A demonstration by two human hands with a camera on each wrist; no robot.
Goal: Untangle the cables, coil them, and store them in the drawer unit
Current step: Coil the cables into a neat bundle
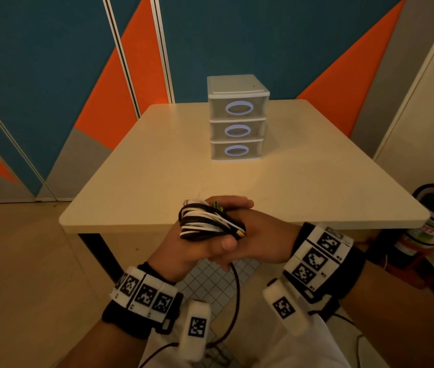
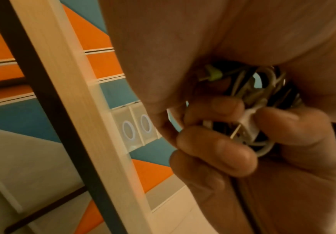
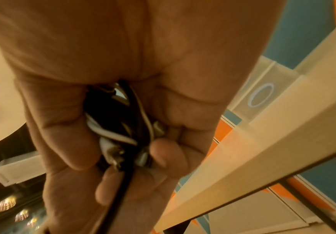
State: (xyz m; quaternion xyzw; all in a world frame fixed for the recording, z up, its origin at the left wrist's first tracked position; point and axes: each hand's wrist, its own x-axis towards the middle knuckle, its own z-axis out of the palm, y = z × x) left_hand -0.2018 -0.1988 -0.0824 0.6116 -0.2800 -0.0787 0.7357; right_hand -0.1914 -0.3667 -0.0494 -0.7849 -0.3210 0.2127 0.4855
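At the table (image 1: 141,181) edge, left hand (image 1: 184,251) and right hand (image 1: 266,240) grip clutching cable bundle (image 1: 208,221)

One drawer unit (image 1: 238,118), three drawers; one table (image 1: 157,166); one cable bundle (image 1: 208,221); two hands.

Two hands meet over the near edge of a pale desk (image 1: 157,166), gripping a bundle of black and white cables (image 1: 208,221). The left hand (image 1: 192,248) cups the bundle from below, thumb across it; the right hand (image 1: 266,237) closes on it from the other side. One black cable (image 1: 237,296) trails down below the fingers (image 1: 237,203). Well beyond them stands a white three-drawer unit (image 1: 238,118), drawers closed.
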